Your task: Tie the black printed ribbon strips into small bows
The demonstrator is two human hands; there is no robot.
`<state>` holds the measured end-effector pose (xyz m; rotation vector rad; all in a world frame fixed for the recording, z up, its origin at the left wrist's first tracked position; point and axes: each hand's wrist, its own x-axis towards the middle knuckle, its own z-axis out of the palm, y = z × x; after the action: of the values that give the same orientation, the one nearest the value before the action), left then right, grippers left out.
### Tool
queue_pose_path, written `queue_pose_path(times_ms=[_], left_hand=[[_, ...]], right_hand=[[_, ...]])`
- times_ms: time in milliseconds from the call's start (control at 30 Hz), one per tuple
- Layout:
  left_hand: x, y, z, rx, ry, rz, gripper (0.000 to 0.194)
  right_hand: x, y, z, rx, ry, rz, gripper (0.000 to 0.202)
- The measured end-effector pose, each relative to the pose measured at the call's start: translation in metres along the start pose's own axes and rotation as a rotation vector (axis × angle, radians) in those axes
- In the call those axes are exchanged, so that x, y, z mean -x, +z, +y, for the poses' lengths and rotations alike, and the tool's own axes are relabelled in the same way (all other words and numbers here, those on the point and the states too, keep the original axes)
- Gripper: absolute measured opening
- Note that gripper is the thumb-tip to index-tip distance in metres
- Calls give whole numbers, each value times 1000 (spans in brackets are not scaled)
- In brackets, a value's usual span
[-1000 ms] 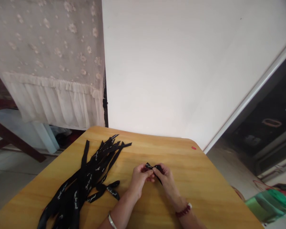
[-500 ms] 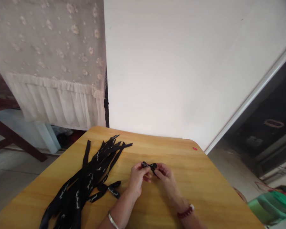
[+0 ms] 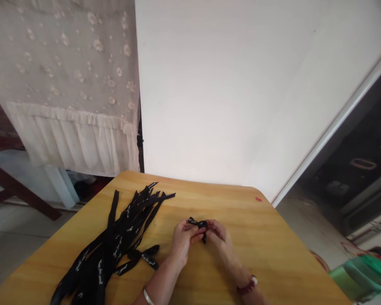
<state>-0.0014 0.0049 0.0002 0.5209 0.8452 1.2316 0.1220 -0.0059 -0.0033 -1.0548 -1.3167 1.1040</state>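
Note:
Above the middle of the wooden table (image 3: 235, 207), a small black ribbon bow (image 3: 197, 223) with white lettering is held between both hands. My left hand (image 3: 182, 239) pinches the bow's left side and centre with thumb and fingers. My right hand (image 3: 218, 237) closes on its right loop, and a short black tail hangs down between the hands. Left of my left forearm lies a second, looser black bow (image 3: 145, 256) with white script. Beside it, a heap of black printed ribbon strips (image 3: 114, 243) stretches toward the table's near left edge.
A small red piece (image 3: 258, 199) lies near the far right corner of the table. Behind the table stands a white panel (image 3: 203, 93). A lace curtain (image 3: 76, 84) hangs at the left. Green plastic (image 3: 363, 275) is on the right, beyond the table edge.
The fingers have shifted slightly around the bow, and its tail now hangs more plainly below. The heap and the second bow keep their places; the view has moved a little.

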Motion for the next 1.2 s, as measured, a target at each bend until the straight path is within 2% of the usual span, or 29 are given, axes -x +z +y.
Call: queue_pose_path(times_ms=[167, 333, 467, 767, 933, 1200], left_hand=[[-2, 0, -3, -49, 5, -43, 16], [-1, 1, -4, -76, 3, -67, 19], [1, 2, -4, -37, 7, -110, 22], [1, 0, -5, -51, 48, -29, 18], [0, 2, -5, -83, 38, -74, 19], [3, 3, -2, -4, 20, -78, 20]], right_hand=[[0, 3, -5, 39, 30, 69, 19], [-3, 2, -2, 157, -36, 136, 25], [-4, 1, 1, 181, -33, 150, 26], [0, 5, 2, 314, -99, 177, 27], [-2, 4, 6, 401, -106, 205, 29], [-1, 1, 1, 241, -44, 216, 32]])
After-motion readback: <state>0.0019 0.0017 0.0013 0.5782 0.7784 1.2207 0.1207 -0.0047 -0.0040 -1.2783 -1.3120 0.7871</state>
